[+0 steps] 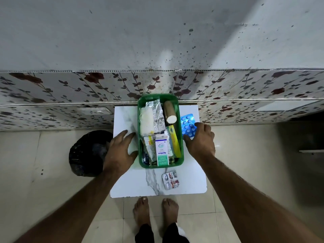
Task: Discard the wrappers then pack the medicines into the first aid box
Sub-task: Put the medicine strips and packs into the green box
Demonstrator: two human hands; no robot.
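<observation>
A green first aid box [176,99] stands on a small white marble-look table [126,186]. Inside lie a white Optibex carton [162,152], a gauze pack [146,122], a foil sachet [157,109], a tan bandage roll [169,111] and a yellow-green packet [173,139]. A blue blister strip [188,122] lies right of the box; my right hand [200,141] rests partly over its near end, fingers spread. A silver blister strip [171,179] lies in front of the box. My left hand [119,151] lies flat on the table, left of the box, empty.
A bin lined with a black bag [87,153] stands on the floor left of the table. A floral-tiled wall [70,88] rises just behind the table. My bare feet [156,213] stand on the tiled floor at the table's near edge.
</observation>
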